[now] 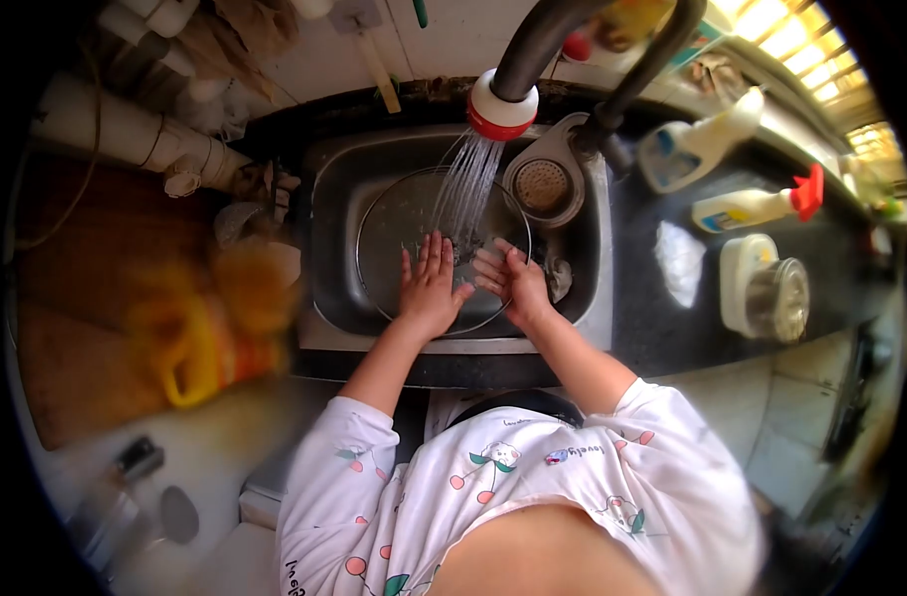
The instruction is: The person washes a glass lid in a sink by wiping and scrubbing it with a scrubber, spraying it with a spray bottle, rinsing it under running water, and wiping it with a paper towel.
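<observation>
Water streams from a red and white tap head point(501, 107) into the steel sink point(336, 199). Within the sink lies a round, thin-rimmed bowl or basin point(394, 214); its material is unclear. My left hand point(432, 288) is over the near left part of this round vessel, palm down, fingers spread, holding nothing. To its right, my right hand point(513, 283) is over the near right rim, fingers apart and nothing visible in it. The fingertips of both hands are close to the falling water. A pale crumpled thing point(560, 278) sits beside my right hand.
A round strainer point(543, 187) sits at the sink's back right. On the dark counter point(642, 318) stand a white bottle point(672, 154), a red-topped spray bottle point(756, 209), a plastic bag point(679, 260) and a lidded container point(747, 283). A brown board point(86, 348) is at left.
</observation>
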Available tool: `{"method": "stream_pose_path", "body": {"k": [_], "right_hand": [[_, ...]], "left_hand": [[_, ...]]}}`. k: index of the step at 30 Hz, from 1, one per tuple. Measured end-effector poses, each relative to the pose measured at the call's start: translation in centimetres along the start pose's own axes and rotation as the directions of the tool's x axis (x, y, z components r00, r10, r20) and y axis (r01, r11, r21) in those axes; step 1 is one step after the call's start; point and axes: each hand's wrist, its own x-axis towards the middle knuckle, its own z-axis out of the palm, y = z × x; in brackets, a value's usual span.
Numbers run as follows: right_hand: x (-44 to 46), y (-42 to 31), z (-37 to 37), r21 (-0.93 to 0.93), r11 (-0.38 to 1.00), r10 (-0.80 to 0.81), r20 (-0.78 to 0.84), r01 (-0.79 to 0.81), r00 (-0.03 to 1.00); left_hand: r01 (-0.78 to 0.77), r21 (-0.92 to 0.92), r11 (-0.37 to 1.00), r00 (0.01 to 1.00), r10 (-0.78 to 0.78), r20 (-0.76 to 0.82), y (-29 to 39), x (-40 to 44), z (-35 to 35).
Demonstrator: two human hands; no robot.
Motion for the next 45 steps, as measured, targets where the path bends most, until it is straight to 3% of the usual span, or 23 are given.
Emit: {"method": "stream_pose_path", "body": {"k": [12, 16, 17, 18, 20, 21, 23, 27, 31, 34, 36, 37, 38, 40, 43, 45], "right_hand": [[0.2, -0.8, -0.2, -0.009, 1.000, 0.006, 0.041, -0.005, 0.999], [0.6, -1.7, 0.0, -0.035, 0.999, -0.021, 0.064, 0.023, 0.998], [0.5, -1.7, 0.0, -0.036, 0.999, -0.020, 0.072, 0.023, 0.997], [0.5, -1.7, 0.0, -0.038, 0.999, -0.019, 0.081, 0.022, 0.997], [0.5, -1.7, 0.1, -0.033, 0.999, -0.017, 0.084, 0.019, 0.996], [0.5, -1.6, 0.2, -0.025, 1.000, -0.014, 0.078, 0.016, 0.997], [0.5, -1.4, 0.2, -0.012, 1.000, -0.004, 0.055, 0.005, 0.998], [1.1, -0.2, -0.5, -0.060, 0.998, 0.003, -0.011, -0.003, 1.000], [0.9, 0.0, 0.1, -0.301, 0.947, 0.060, -0.168, -0.109, 0.984], [2.0, 0.5, -1.4, -0.552, 0.834, -0.107, -0.134, 0.015, 0.985], [1.1, -0.4, -2.3, -0.923, 0.293, -0.476, 0.084, 0.249, 0.875], [0.2, -1.3, -2.6, -0.958, -0.058, -0.572, 0.262, 0.280, 0.778], [-0.7, -2.4, -3.3, -0.927, -0.220, -0.581, 0.375, 0.304, 0.722], [-3.5, -5.4, -3.3, -0.910, -0.318, -0.503, 0.401, 0.267, 0.766], [-5.3, -7.6, -5.0, -0.928, -0.253, -0.558, 0.371, 0.274, 0.742], [-5.8, -8.0, -5.2, -0.901, -0.310, -0.509, 0.427, 0.304, 0.747]], "left_hand": [[-0.078, 0.059, 0.995, 0.988, 0.069, 0.142, -2.4, -3.7, -4.9], [0.148, 0.007, 0.989, 0.976, -0.145, -0.164, -5.3, -3.5, -3.2], [0.157, -0.156, 0.975, 0.926, -0.200, -0.321, -6.2, -3.0, -2.0], [0.138, -0.447, 0.884, 0.883, -0.315, -0.348, -7.1, -2.5, -0.4], [0.007, -0.878, 0.478, 0.794, -0.537, -0.286, -8.4, -1.7, 1.9], [-0.031, -0.985, 0.167, 0.807, -0.577, -0.123, -8.1, -1.5, 1.3], [-0.074, -0.877, -0.475, 0.846, -0.496, 0.197, -7.1, -1.4, -0.7], [0.058, -0.839, -0.541, 0.906, -0.324, 0.272, -7.3, -2.0, -1.2], [0.028, -0.897, -0.442, 0.869, -0.432, 0.240, -6.9, -2.8, -2.7], [-0.022, -0.891, -0.453, 0.861, -0.461, 0.214, -7.1, -3.6, -2.8], [-0.050, -0.919, -0.391, 0.852, -0.498, 0.165, -7.5, -4.0, -3.1], [-0.064, -0.931, -0.360, 0.846, -0.515, 0.141, -7.7, -4.3, -3.2], [-0.078, -0.941, -0.330, 0.838, -0.533, 0.117, -7.8, -4.5, -3.4], [-0.100, -0.963, -0.249, 0.830, -0.554, 0.058, -7.5, -5.1, -5.1], [-0.136, -0.988, -0.076, 0.812, -0.580, -0.067, -7.1, -5.7, -7.4], [-0.143, -0.990, -0.003, 0.792, -0.600, -0.112, -6.8, -5.9, -8.8]]}}
